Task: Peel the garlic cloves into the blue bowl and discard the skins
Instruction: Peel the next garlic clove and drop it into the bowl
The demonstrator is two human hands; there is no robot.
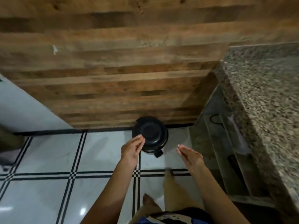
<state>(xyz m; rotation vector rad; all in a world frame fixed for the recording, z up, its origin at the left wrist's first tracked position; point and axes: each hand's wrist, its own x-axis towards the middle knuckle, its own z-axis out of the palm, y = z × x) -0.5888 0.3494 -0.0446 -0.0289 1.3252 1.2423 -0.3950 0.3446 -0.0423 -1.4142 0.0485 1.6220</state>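
We hold the left hand (132, 149) and right hand (189, 153) open and empty over the closed round black pedal bin (150, 135) at the white tiled floor's (48, 159) far edge, likely for discarding skins, with garlic and blue bowl out of view.

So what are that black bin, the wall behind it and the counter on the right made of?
The black bin looks like plastic or painted metal: smooth, with a dull sheen on the lid. The wall looks like wood planks or wood-look cladding: brown streaky bands, matte. The counter looks like granite or similar stone: speckled grey-brown grain.
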